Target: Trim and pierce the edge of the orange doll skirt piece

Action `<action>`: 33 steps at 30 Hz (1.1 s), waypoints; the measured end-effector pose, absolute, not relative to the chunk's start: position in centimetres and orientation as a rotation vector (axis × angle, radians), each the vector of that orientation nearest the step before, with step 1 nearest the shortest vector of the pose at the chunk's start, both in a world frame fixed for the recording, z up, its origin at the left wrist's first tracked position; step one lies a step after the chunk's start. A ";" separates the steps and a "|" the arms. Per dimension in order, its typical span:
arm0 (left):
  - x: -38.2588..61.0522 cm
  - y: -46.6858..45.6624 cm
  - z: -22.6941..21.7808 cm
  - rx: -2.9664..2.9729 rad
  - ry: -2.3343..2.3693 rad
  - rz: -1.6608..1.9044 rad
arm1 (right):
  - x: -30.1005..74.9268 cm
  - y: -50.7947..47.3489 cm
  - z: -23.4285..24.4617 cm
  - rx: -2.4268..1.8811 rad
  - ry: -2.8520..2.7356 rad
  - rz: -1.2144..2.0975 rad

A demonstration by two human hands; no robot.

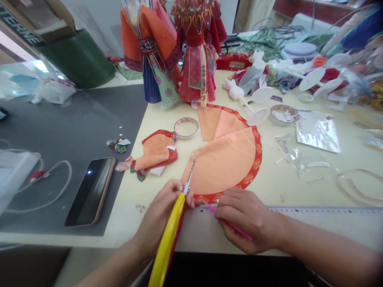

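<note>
My left hand [161, 211] is closed round yellow-handled scissors [170, 235], whose blades point up at the left edge of an orange fan-shaped paper piece with a red patterned border [227, 157]. My right hand [245, 223] is closed on a thin pink pen [230, 225], its tip at the paper's lower red border. A clear ruler [314, 210] lies along the table just right of that hand. A smaller folded orange and red paper garment [155, 153] lies to the left of the big piece.
Two paper-dressed dolls [176, 52] stand at the back. A tape roll [186, 128] and a second one [284, 114] lie near the paper. A phone [91, 191] rests on the dark mat [74, 127] at left, with a white cable [56, 179]. Plastic stands and wrappers [314, 131] clutter the right.
</note>
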State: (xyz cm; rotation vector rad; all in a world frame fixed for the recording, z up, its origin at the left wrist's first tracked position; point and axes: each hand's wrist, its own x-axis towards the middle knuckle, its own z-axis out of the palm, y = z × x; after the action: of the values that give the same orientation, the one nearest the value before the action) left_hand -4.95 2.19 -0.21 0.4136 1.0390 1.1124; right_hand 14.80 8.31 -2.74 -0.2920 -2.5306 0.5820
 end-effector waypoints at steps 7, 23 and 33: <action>-4.5 2.4 0.0 0.377 1.062 1.125 | 14.7 8.3 -2.6 -0.294 -2.524 0.567; -6.0 2.8 0.8 0.477 1.254 1.029 | 14.9 8.4 -2.4 -0.311 -2.402 0.588; -7.6 4.1 0.1 1.488 1.692 0.806 | 15.1 8.3 -2.7 -0.301 -2.413 0.584</action>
State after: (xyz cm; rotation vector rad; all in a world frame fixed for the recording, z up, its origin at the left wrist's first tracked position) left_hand -7.55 4.07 0.06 1.4881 1.6921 0.8064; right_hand 15.06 8.33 -2.67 -0.3012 -2.4129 0.5842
